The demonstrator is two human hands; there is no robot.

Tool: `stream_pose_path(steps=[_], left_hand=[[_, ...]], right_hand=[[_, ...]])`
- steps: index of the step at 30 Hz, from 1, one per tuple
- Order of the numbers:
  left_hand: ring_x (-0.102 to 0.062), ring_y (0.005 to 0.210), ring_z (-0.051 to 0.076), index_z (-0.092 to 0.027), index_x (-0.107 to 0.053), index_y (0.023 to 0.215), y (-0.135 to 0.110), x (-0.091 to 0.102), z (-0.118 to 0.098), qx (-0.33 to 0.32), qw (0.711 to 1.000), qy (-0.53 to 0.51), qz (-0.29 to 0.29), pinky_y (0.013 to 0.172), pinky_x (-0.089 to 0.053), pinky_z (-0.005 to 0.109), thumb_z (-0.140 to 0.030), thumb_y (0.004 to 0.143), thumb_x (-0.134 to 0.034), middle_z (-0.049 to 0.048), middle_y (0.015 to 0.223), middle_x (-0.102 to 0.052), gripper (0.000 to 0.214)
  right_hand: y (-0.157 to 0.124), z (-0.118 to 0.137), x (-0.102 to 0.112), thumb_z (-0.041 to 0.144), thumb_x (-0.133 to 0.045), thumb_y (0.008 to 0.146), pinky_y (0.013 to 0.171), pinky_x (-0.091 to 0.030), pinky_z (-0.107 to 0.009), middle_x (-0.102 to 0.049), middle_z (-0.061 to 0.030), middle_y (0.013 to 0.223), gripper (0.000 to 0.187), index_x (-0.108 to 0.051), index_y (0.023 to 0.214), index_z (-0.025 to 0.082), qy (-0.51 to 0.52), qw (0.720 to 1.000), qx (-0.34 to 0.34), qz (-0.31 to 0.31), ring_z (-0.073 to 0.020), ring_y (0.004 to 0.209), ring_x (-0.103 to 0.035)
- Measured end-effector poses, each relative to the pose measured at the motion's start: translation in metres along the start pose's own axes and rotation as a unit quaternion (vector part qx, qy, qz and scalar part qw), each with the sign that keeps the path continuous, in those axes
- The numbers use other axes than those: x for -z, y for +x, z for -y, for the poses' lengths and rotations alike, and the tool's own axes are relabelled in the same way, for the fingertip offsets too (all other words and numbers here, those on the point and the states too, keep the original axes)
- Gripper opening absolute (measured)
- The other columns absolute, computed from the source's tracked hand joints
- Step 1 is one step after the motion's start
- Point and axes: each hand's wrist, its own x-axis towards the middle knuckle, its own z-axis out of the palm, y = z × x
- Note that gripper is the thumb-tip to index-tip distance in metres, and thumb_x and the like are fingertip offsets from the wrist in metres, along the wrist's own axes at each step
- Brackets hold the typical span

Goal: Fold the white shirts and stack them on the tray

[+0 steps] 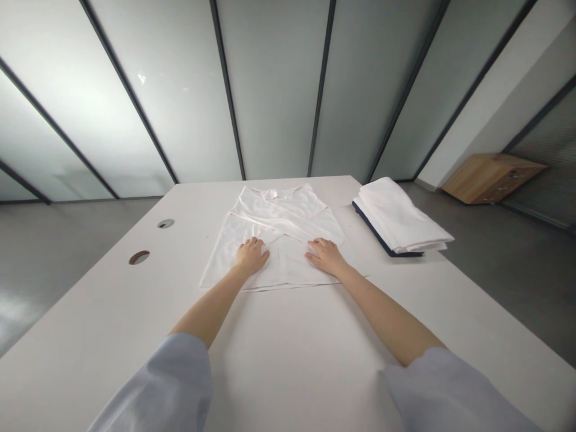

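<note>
**A:** Shirt [288, 219], white, collar at the far end. We find it lying flat at the middle of the table [288, 360], its sides already turned in toward the centre, its hem nearest us. Which step do we read here?

**B:** We judge it a smoothing or pressing step, with the fold partly made. Both hands lie on the near half of the shirt: the left hand [251, 255] left of the centre line, the right hand [326, 256] right of it, a strip of cloth between them.

**A:** And the grip?

**B:** None that we can see. Left hand: palm down, fingers loosely curled, resting on the cloth, nothing pinched as far as we can tell. Right hand: flat, fingers stretched and a little spread, pressing the cloth. Neither hand encloses anything.

**A:** What would a further move call for?

**B:** In our judgement, a change from flat palms to a pinch at an edge or at the hem, since unclosed hands press but cannot lift. Both sides would also need raising evenly, or the creases would slip.

**A:** Surroundings?

**B:** A stack [398, 219] of folded white cloth with a dark lower edge lies to the right, apart from the shirt. We note two holes [139, 257] in the table at left, and a wooden cabinet [492, 177] on the floor, far right.
</note>
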Motion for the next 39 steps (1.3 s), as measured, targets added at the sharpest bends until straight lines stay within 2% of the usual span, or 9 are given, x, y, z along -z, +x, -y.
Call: stream_pose_path(steps=[5,8,11,14,19,22,26,33,39], left_hand=[[-0.040,0.134,0.025,-0.020,-0.045,0.136,-0.025,-0.007,0.003,-0.023,0.999,-0.038,0.019,0.110,-0.031,0.042,-0.040,0.092,-0.041,0.0111,0.144,-0.048,0.048],[-0.033,0.139,0.025,-0.018,-0.042,0.139,-0.029,-0.009,0.005,-0.023,0.998,-0.053,0.028,0.114,-0.026,0.043,-0.042,0.093,-0.041,0.0117,0.149,-0.041,0.052],[-0.041,0.133,0.026,-0.019,-0.050,0.131,-0.030,-0.006,0.006,-0.026,0.998,-0.064,0.001,0.110,-0.032,0.041,-0.043,0.089,-0.047,0.0110,0.142,-0.048,0.048],[-0.053,0.115,0.025,-0.021,-0.061,0.113,-0.030,-0.001,0.007,-0.022,0.997,-0.069,-0.032,0.099,-0.042,0.038,-0.042,0.085,-0.055,0.0091,0.121,-0.060,0.036],[-0.059,0.093,0.022,-0.021,-0.064,0.090,-0.031,0.004,0.009,-0.041,0.996,-0.075,0.001,0.084,-0.046,0.033,-0.036,0.085,-0.055,0.0055,0.094,-0.066,0.018],[-0.060,0.091,0.021,-0.020,-0.064,0.090,-0.032,0.006,0.009,-0.048,0.996,-0.076,0.002,0.083,-0.046,0.032,-0.034,0.084,-0.055,0.0052,0.093,-0.067,0.017],[-0.060,0.093,0.021,-0.020,-0.064,0.092,-0.035,0.009,0.007,-0.050,0.996,-0.074,0.002,0.083,-0.046,0.032,-0.035,0.085,-0.054,0.0059,0.096,-0.067,0.019],[-0.060,0.093,0.022,-0.020,-0.063,0.083,-0.038,0.010,0.005,-0.049,0.997,-0.056,0.005,0.084,-0.045,0.033,-0.037,0.085,-0.055,0.0068,0.092,-0.065,0.019],[-0.060,0.096,0.022,-0.019,-0.064,0.098,-0.044,0.014,-0.003,-0.126,0.986,-0.107,-0.012,0.087,-0.046,0.035,-0.044,0.086,-0.055,0.0067,0.098,-0.065,0.029]], right_hand=[[-0.002,0.004,-0.008,0.051,-0.044,0.092,0.110,-0.027,-0.046,-0.046,-0.0168,0.144,0.058,-0.049,0.136,0.014,-0.004,1.000,-0.010,0.011,-0.0317,0.136,-0.036],[-0.003,0.006,-0.013,0.053,-0.043,0.092,0.112,-0.024,-0.046,-0.041,-0.0170,0.148,0.062,-0.045,0.139,0.013,-0.010,1.000,-0.019,0.011,-0.0320,0.139,-0.031],[-0.004,0.008,-0.012,0.049,-0.044,0.092,0.110,-0.027,-0.044,-0.043,-0.0165,0.147,0.059,-0.046,0.138,0.013,-0.017,1.000,-0.010,-0.019,-0.0309,0.138,-0.033],[-0.006,0.010,-0.006,0.043,-0.051,0.089,0.104,-0.033,-0.041,-0.052,-0.0169,0.136,0.049,-0.054,0.128,0.012,-0.019,0.998,0.003,-0.061,-0.0305,0.128,-0.043],[-0.007,0.015,0.007,0.028,-0.052,0.087,0.088,-0.040,-0.034,-0.065,-0.0127,0.100,0.020,-0.066,0.093,0.014,-0.012,0.997,0.034,-0.062,-0.0253,0.096,-0.056],[-0.012,0.019,0.010,0.025,-0.050,0.088,0.084,-0.041,-0.032,-0.065,-0.0109,0.094,0.019,-0.066,0.088,0.016,0.002,0.998,0.042,-0.045,-0.0232,0.090,-0.057],[-0.020,0.021,0.009,0.030,-0.052,0.089,0.084,-0.041,-0.032,-0.065,-0.0106,0.100,0.020,-0.067,0.094,0.017,0.017,0.998,0.025,-0.053,-0.0233,0.094,-0.057],[-0.018,0.001,0.005,0.021,-0.050,0.087,0.083,-0.043,-0.028,-0.066,-0.0088,0.094,0.019,-0.068,0.091,0.015,0.105,0.992,0.057,-0.050,-0.0193,0.090,-0.059],[-0.021,0.004,0.006,0.025,-0.055,0.084,0.085,-0.043,-0.031,-0.068,-0.0078,0.093,0.017,-0.067,0.092,0.017,0.129,0.986,0.089,-0.061,-0.0204,0.090,-0.060]])
